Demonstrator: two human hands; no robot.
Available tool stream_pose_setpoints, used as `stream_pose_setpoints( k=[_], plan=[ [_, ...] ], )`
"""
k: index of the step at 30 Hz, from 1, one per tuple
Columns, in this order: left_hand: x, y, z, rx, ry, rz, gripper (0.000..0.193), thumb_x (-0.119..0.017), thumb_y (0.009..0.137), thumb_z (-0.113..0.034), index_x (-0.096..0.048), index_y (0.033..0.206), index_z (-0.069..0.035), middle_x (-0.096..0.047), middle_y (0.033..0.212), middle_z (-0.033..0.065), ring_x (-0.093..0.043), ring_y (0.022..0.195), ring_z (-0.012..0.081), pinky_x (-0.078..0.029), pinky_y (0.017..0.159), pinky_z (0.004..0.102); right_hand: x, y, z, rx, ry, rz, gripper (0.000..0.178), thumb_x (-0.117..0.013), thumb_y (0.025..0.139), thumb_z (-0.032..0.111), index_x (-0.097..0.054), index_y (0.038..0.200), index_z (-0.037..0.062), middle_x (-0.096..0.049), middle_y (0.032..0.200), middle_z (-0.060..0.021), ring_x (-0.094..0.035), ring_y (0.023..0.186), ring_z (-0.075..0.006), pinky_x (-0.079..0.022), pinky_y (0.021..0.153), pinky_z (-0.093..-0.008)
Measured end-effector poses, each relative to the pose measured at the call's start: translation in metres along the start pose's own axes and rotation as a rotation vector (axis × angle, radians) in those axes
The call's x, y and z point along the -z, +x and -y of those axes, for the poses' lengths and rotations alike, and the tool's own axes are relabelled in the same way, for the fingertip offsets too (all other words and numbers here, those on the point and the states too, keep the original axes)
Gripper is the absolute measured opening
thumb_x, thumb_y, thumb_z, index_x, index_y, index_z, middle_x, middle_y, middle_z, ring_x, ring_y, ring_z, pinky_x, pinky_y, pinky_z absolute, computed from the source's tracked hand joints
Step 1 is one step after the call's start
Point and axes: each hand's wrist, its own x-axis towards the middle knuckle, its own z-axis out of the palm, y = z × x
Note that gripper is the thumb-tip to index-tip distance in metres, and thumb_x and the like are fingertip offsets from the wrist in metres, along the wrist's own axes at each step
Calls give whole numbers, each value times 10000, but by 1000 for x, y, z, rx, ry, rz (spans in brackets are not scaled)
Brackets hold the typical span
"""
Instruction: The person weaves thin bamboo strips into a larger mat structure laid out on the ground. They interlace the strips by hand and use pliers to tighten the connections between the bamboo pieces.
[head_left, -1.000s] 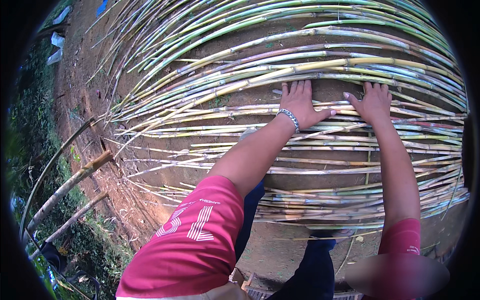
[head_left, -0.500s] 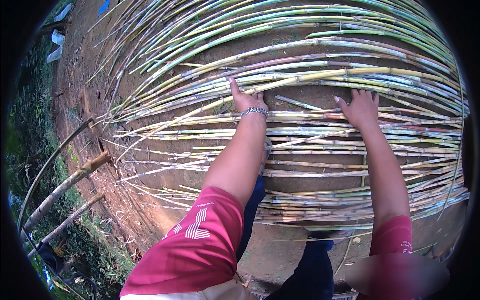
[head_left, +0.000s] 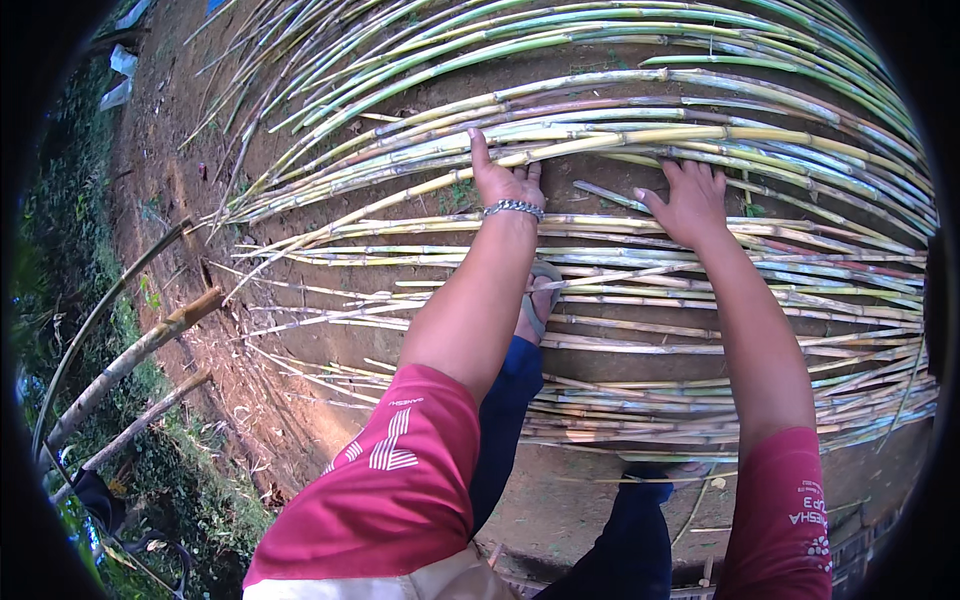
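Observation:
Long jointed canes, yellow, green and reddish like sugarcane, lie side by side across the ground. My left hand is at the near side of a bunch of canes. Its thumb points up across the stalks, and its other fingers reach toward the nearest one, fingertips partly hidden. Farther right, my right hand has its fingers stretched out against the same bunch and its thumb held apart. Neither hand is wrapped round a stalk. Between them a short pale cane piece lies on bare soil.
Nearer to me lie more rows of canes, with my sandaled foot among them. Greener canes spread beyond the bunch. At left, cut wooden poles stick out by green plants.
Both hands have moved farther from me, the right one also a little leftward. The bunch has shifted away at its middle, widening the strip of soil. More of my sandaled foot shows.

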Motion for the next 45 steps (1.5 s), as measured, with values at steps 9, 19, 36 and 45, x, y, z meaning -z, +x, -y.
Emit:
stream_pose_setpoints(
  k=[9, 19, 36, 45],
  plan=[
    [-1, -13, -9, 4, -111, -25, 964, -743, 821, -624, -348, 1512, -78, -367, 1523, 181, -360, 1412, 352, -244, 1217, 496, 17, 12, 18, -21, 19, 259, 583, -521, 975, 546, -587, 1396, 148, -597, 1346, -172, -545, 1276, -347, -368, 1076, -526],
    [10, -22, -7, 76, -43, 76, 950, -760, 842, -556, -306, 1487, -28, -362, 1485, 205, -329, 1426, 375, -176, 1236, 533, -23, 8, 9, 61, 167, 56, 347, -584, 975, 313, -680, 1284, 186, -662, 1240, -107, -574, 1218, -293, -398, 1024, -454],
    [4, -71, 46, -593, 2443, 534, 984, -442, 904, -766, -337, 1537, -21, -352, 1573, 249, -299, 1472, 418, -189, 1210, 560, -42, -299, -67, -267, 527, -760, 498, -619, 958, 206, -470, 1388, 2, -496, 1344, -214, -465, 1280, -388, -338, 1116, -487],
    [-46, -67, 73, -400, 2656, 718, 1054, -323, 902, -823, -270, 1569, -10, -336, 1576, 283, -330, 1471, 400, -206, 1209, 544, -296, -624, -227, -1426, 430, 91, 561, -609, 858, 83, -466, 1395, 5, -518, 1362, -259, -527, 1251, -457, -427, 1066, -506]
  ],
)
